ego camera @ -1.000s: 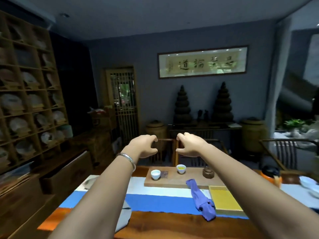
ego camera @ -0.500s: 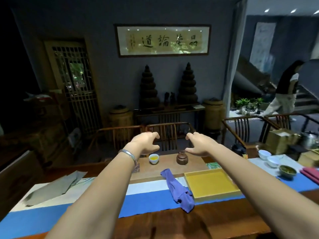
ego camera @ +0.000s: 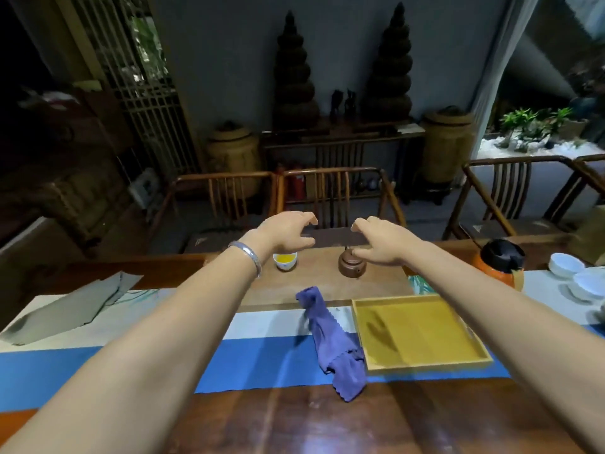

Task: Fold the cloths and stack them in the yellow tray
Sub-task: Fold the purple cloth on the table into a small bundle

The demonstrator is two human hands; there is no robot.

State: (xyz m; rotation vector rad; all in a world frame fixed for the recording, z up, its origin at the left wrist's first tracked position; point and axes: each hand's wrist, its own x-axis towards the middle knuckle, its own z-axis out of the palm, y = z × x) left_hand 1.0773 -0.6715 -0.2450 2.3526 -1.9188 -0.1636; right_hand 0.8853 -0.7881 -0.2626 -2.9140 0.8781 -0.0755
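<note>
1. Purple cloth (ego camera: pixel 330 342) lies crumpled on the worktop (ego camera: pixel 294 421), touching the yellow tray (ego camera: pixel 422 365) on its left edge; long axis runs near-to-far.
2. Left hand (ego camera: pixel 284 235) and right hand (ego camera: pixel 379 242) hover beyond it, each grip loosely curled, empty.
3. Cloth sits nearer the body, roughly between the hands.

teacup (ego camera: pixel 285 260) | brown teapot (ego camera: pixel 352 267) | white bowls (ego camera: pixel 576 273) | wooden chairs (ego camera: pixel 330 194)

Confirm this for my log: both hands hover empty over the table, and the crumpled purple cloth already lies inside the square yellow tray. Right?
Not quite. In the head view the crumpled purple cloth lies on the blue-and-white runner beside the square yellow tray, against its left rim, not inside it. Both the left hand and right hand do hover empty.
</note>
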